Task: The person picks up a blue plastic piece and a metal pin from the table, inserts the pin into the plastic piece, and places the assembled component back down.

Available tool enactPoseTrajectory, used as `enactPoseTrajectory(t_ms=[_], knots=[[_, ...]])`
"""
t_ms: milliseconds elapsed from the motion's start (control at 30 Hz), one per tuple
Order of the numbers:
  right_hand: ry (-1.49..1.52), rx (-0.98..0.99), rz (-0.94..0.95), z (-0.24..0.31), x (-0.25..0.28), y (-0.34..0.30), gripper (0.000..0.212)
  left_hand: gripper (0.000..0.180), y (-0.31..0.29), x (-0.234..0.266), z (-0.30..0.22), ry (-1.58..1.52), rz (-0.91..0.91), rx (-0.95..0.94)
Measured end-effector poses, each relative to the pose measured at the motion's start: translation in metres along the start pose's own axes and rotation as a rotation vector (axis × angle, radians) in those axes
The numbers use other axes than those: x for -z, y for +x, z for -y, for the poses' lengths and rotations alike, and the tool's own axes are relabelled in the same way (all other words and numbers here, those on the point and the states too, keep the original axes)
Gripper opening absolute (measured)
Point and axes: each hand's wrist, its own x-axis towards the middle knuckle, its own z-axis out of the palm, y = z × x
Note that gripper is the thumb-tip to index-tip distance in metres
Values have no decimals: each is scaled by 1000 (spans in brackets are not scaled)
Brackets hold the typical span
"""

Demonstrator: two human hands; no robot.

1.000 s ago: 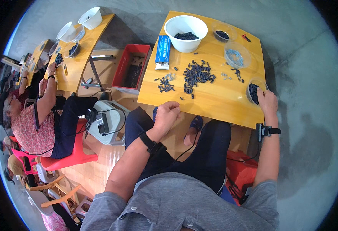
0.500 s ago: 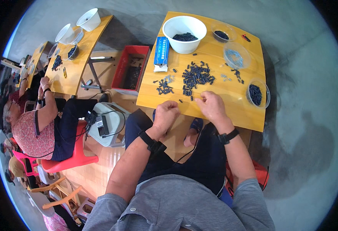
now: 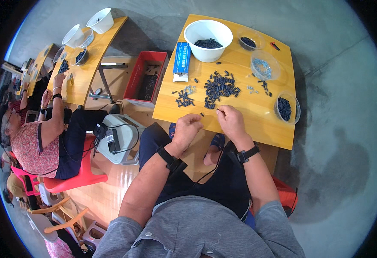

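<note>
Both my hands are at the near edge of the wooden table (image 3: 257, 124). My right hand (image 3: 232, 122) has thumb and forefinger pinched on a small black cylindrical piece (image 3: 218, 111), mostly covered by the fingertips. My left hand (image 3: 186, 131) is closed in a pinch at the table's edge; what it holds, if anything, is hidden. One loose black piece (image 3: 202, 114) lies between the hands. Beyond them is a heap of similar black pieces (image 3: 221, 86). A smaller black cluster (image 3: 185, 99) lies to its left, beside tiny silvery bits (image 3: 190, 90).
A white tub (image 3: 208, 41) with black pieces stands at the back, beside a blue box (image 3: 182, 60). Clear bowls hold black pieces (image 3: 284, 109) and small silvery parts (image 3: 262, 69). A red bin (image 3: 133, 76) is on the floor at left. Another person (image 3: 36, 144) sits at a neighbouring table.
My right hand has moved slightly down and left and taken hold of a black piece from the table. My left hand stays nearly in place. The neighbouring person's hand has reached forward.
</note>
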Motion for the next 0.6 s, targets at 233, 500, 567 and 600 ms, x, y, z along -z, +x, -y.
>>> enactPoseTrajectory(t_ms=[233,500,567,600], knots=[[748,-355,10,-5,9,-17,8,30,4,-11,-9,7,100,68],[1118,-432,1,-7,13,-24,11,26,-3,-15,-2,-152,86,99],[1197,-456,10,-6,14,-25,11,22,-4,-14,-4,-181,117,142],[1269,-467,29,-4,15,-26,12,22,-5,-14,-3,-180,113,143]])
